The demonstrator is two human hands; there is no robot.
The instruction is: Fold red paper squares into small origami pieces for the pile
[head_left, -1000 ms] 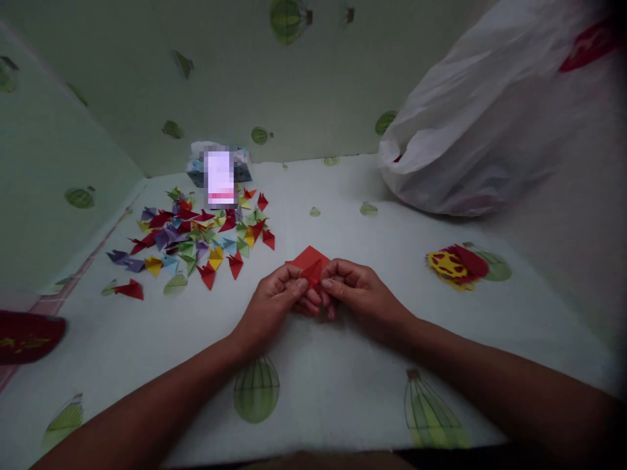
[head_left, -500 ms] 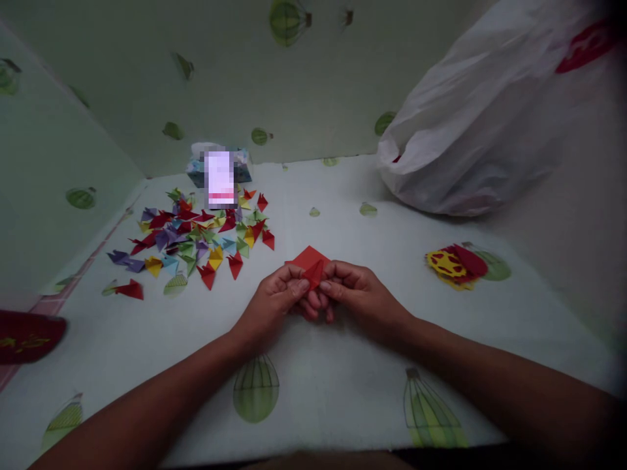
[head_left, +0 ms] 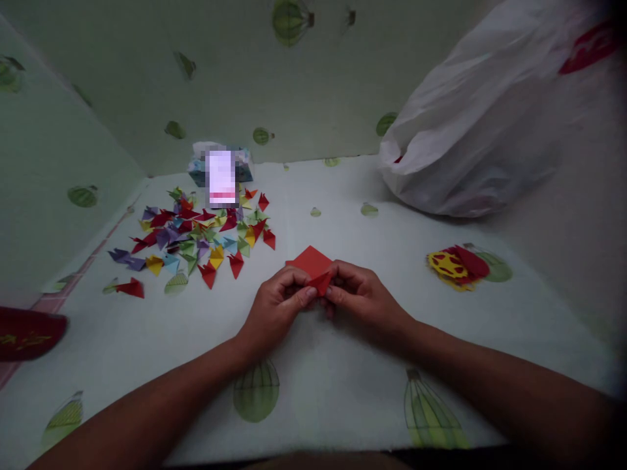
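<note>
Between my two hands is a small folded piece of red paper [head_left: 321,283], pinched at both sides near the middle of the table. My left hand [head_left: 287,297] grips its left side with thumb and fingers. My right hand [head_left: 355,290] pinches the right side in the same way. Just beyond the fingertips lies flat red-orange paper [head_left: 310,258], its pointed corner facing away from me; my hands partly cover it. Off to the left spreads a pile of small folded paper figures [head_left: 196,238] in red, purple, yellow, green and blue.
A phone [head_left: 222,177] with a lit, blurred screen leans on a tissue box [head_left: 197,171] behind the pile. At the back right stands a white plastic bag [head_left: 455,143]. Yellow and red paper cut-outs [head_left: 448,264] lie right. A dark red object [head_left: 29,334] juts in at left.
The folded red paper has turned and shifted slightly right between my fingers, showing a wider face. My lower fingers have tucked in beneath it.
</note>
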